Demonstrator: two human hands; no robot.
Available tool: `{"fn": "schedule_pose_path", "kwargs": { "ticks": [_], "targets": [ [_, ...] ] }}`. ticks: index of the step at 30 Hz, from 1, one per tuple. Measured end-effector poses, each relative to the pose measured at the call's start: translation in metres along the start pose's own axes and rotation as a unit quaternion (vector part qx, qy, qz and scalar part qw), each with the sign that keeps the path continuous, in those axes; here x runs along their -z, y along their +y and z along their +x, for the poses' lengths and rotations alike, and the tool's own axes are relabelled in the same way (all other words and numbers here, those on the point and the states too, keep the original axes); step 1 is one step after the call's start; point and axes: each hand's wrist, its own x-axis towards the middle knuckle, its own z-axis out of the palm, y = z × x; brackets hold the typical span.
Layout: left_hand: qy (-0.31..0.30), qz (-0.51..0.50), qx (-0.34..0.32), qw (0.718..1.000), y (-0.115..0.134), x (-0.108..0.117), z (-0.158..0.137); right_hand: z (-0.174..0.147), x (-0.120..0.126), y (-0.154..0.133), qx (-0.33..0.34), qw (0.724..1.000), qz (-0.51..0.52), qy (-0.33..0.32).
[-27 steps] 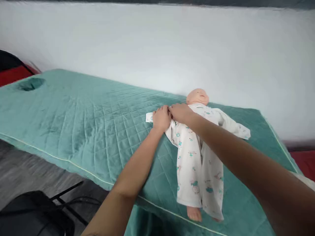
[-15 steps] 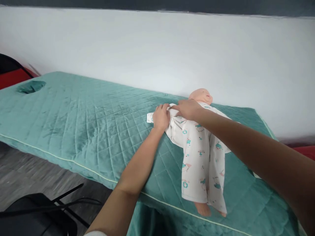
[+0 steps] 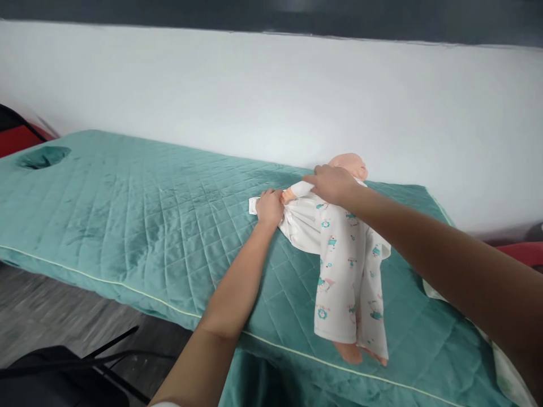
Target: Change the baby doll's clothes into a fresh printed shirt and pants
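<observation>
white wall (image 3: 212, 96) | dark band (image 3: 271, 20) above | grey floor (image 3: 46, 299) | black object (image 3: 51, 379), perhaps a chair

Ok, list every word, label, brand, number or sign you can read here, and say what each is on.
None can be read.
Pants: small printed figures; any lettering among them is too small and blurred to read.
Bed cover: no lettering shows.
Wall: no lettering shows.

We have a bald doll (image 3: 350, 164) in white printed clothes (image 3: 339, 271) lying barefoot across the green quilted bed (image 3: 169, 220).
</observation>
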Motion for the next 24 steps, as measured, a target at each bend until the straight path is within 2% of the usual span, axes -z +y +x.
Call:
{"fn": "schedule_pose_path", "kwargs": {
  "ticks": [5, 9, 15, 17, 20, 24],
  "targets": [
    [0.010, 0.015, 0.002, 1.000, 0.003, 0.002, -0.001, -0.002, -0.005, -0.003, -0.006, 0.999, 0.027, 0.024],
    [0.046, 0.054, -0.015, 0.997, 0.006, 0.002, -0.002, 0.007, -0.011, -0.016, 0.003, 0.999, 0.047, 0.017],
    [0.052, 0.094, -0.132, 0.985, 0.014, 0.000, 0.003, 0.016, -0.016, -0.033, 0.007, 0.998, 0.066, 0.003],
    [0.044, 0.099, -0.156, 0.982, 0.016, -0.001, 0.004, 0.014, -0.017, -0.030, 0.014, 0.996, 0.089, 0.006],
    [0.027, 0.103, -0.152, 0.983, 0.016, -0.001, 0.004, 0.001, -0.020, -0.016, 0.012, 0.986, 0.164, 0.032],
    [0.016, 0.106, -0.136, 0.985, 0.015, 0.001, 0.000, -0.031, -0.032, 0.011, -0.068, 0.942, 0.308, 0.116]
  ]
}}
